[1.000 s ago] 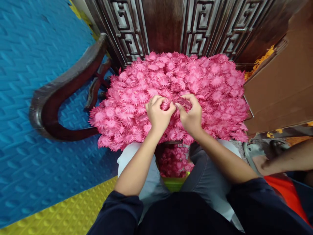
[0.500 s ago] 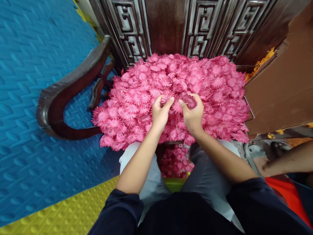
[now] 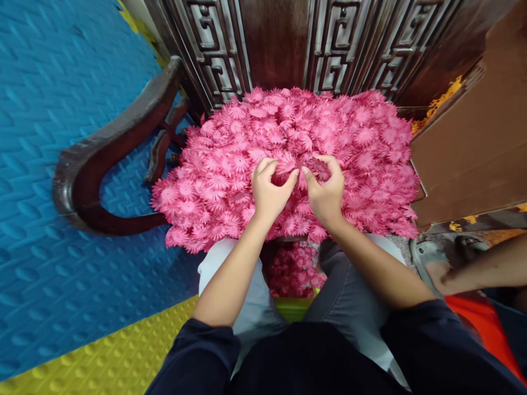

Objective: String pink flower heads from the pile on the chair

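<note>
Both hands work at the middle of a big heap of pink paper flowers (image 3: 288,159) piled on the seat of a dark carved wooden chair (image 3: 115,142). The left hand (image 3: 269,192) has its thumb and forefinger pinched on a single pink flower (image 3: 287,163) at the top of the heap; its grip is nearly closed, with the other fingers curled under. The right hand (image 3: 326,192) sits just beside it, thumb tip almost touching the left thumb, fingers curled over a darker pink flower (image 3: 319,167); that grip looks closed on the flower, though the fingers hide how firmly.

The step in hand appears to be sorting or pairing flowers: each hand has picked one from the heap and the two are brought close together. The next move probably calls for a light pinch, since the petals are thin and crease easily, and for lifting each flower clear without dragging its neighbours off the seat edge.

More pink flowers (image 3: 294,271) lie lower down between the person's knees. A brown cardboard box (image 3: 473,142) stands to the right of the chair, and another person's arm (image 3: 481,269) reaches in low on the right. Blue foam floor mats (image 3: 49,137) cover the floor on the left.
</note>
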`<action>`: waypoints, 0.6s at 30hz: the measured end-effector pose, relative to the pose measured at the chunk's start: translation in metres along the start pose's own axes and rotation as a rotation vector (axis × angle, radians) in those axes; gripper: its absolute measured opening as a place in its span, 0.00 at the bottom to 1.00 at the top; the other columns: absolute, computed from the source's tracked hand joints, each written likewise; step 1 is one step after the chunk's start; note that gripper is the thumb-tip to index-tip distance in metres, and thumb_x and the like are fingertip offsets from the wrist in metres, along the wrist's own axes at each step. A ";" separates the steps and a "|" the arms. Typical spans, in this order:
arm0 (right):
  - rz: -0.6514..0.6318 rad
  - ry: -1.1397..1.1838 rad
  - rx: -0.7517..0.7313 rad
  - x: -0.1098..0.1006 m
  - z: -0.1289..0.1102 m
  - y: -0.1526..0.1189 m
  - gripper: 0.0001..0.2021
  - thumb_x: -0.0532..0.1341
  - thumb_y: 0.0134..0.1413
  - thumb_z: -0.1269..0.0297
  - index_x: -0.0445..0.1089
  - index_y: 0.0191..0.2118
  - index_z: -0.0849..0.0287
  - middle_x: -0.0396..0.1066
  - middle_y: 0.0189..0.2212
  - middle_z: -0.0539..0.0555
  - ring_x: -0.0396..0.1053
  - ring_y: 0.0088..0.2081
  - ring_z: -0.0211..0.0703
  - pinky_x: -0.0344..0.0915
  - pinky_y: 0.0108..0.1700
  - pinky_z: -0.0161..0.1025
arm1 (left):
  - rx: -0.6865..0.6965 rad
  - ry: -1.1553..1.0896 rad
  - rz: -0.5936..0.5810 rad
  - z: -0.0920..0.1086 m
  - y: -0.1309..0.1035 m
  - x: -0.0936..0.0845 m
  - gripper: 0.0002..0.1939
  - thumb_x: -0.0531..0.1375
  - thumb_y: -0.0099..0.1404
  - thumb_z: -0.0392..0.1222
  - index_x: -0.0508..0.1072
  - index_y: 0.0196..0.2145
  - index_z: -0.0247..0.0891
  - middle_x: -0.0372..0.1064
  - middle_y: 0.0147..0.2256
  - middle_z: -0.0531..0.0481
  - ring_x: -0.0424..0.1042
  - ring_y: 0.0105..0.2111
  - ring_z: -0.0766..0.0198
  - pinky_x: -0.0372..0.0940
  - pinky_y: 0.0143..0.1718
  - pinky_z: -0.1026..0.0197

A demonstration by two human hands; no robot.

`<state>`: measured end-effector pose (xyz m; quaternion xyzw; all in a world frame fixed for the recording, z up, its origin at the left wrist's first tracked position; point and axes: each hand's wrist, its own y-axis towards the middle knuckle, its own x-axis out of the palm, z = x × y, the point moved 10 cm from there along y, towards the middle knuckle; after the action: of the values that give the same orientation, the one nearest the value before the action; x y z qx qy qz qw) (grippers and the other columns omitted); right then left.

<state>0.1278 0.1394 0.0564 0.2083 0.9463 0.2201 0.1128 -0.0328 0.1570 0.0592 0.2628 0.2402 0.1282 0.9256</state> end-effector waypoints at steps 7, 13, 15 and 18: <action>-0.044 -0.048 -0.074 0.003 -0.006 -0.001 0.08 0.61 0.51 0.64 0.63 0.38 0.57 0.69 0.36 0.51 0.68 0.40 0.40 0.65 0.47 0.40 | 0.024 0.059 0.030 0.002 0.001 -0.004 0.08 0.62 0.55 0.41 0.65 0.25 0.38 0.65 0.29 0.52 0.66 0.33 0.64 0.62 0.38 0.61; -0.063 -0.047 -0.045 0.003 -0.003 0.000 0.08 0.60 0.52 0.63 0.63 0.38 0.56 0.69 0.36 0.51 0.68 0.39 0.40 0.65 0.46 0.40 | 0.050 0.072 -0.027 0.003 0.000 0.001 0.07 0.63 0.54 0.43 0.69 0.25 0.39 0.68 0.30 0.51 0.68 0.34 0.62 0.61 0.39 0.58; -0.069 -0.043 -0.029 0.004 -0.003 0.000 0.08 0.60 0.52 0.62 0.63 0.37 0.56 0.69 0.35 0.51 0.68 0.39 0.40 0.65 0.46 0.40 | 0.049 0.065 -0.036 0.004 0.000 0.003 0.06 0.62 0.55 0.43 0.70 0.26 0.39 0.69 0.30 0.51 0.68 0.34 0.62 0.61 0.40 0.57; -0.069 -0.025 -0.003 0.004 -0.003 -0.001 0.09 0.61 0.50 0.62 0.63 0.37 0.56 0.69 0.35 0.51 0.67 0.39 0.40 0.65 0.47 0.40 | 0.019 0.068 -0.026 0.001 0.000 0.003 0.05 0.62 0.54 0.40 0.69 0.25 0.39 0.69 0.30 0.51 0.68 0.34 0.62 0.60 0.41 0.58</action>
<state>0.1230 0.1394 0.0580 0.1779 0.9511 0.2150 0.1323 -0.0300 0.1579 0.0590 0.2637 0.2762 0.1226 0.9161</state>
